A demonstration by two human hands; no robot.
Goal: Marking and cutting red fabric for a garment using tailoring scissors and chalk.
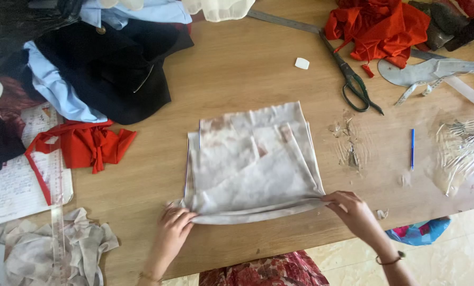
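Observation:
A pale folded cloth (253, 164) with faint brownish blotches lies flat in the middle of the wooden table (237, 74). My left hand (174, 225) pinches the cloth's near left corner. My right hand (351, 207) grips the near right corner, and the near edge is bunched into a roll between the two hands.
Green-handled scissors (353, 79) and a blue pen (412, 148) lie to the right, with a white chalk piece (302, 63) nearby. Red fabric (86, 145), dark and blue garments (104, 63), a notebook (14, 185), a clear ruler (58, 212) and crumpled pale cloth (51, 251) crowd the left.

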